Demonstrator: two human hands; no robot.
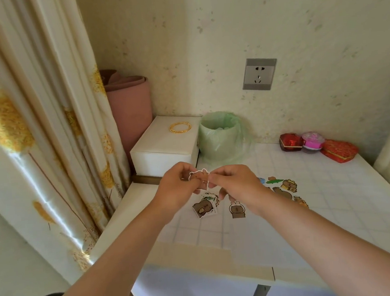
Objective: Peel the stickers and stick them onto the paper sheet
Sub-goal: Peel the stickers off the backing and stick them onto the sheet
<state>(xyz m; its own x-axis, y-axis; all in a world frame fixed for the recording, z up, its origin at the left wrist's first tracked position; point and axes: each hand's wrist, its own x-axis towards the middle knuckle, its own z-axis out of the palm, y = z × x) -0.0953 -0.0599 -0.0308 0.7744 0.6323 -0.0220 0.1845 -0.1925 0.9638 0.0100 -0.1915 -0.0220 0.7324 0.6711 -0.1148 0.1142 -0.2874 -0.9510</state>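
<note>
Two hands are meeting above the white tile-patterned table (pixel 334 207), and between them a small die-cut brown bear sticker (pixel 197 175) is being held up in the air, clear of the surface. On the left, the left hand (pixel 177 187) is pinching the sticker's lower left part, its fingers curling in around it. On the right, the right hand (pixel 235 184) is nipping the sticker's right edge between thumb and forefinger, seemingly working at the backing. Whether the backing is already lifting is too small to tell.

Since both hands are pulling on so little paper, the likeliest trouble is a tear or a crease across the bear if the right hand tugs sideways instead of rolling the backing away. A freed sticker could also be folding onto itself or clinging to a fingertip.

Below the hands a loose pile of cartoon stickers (pixel 204 206) is lying on the table. A single tan bear sticker (pixel 237 211) is sitting just to its right, and a scatter of colourful stickers (pixel 283 186) is showing beyond the right wrist. A peeled sticker dropped here, glue side down, would be bonding to one of these rather than to its target.

What seems to be the pale beige paper sheet (pixel 198 259) is lying along the table's near edge, well apart from the hands and beneath the forearms. A forearm dragging back could be nudging it off the edge.
</note>
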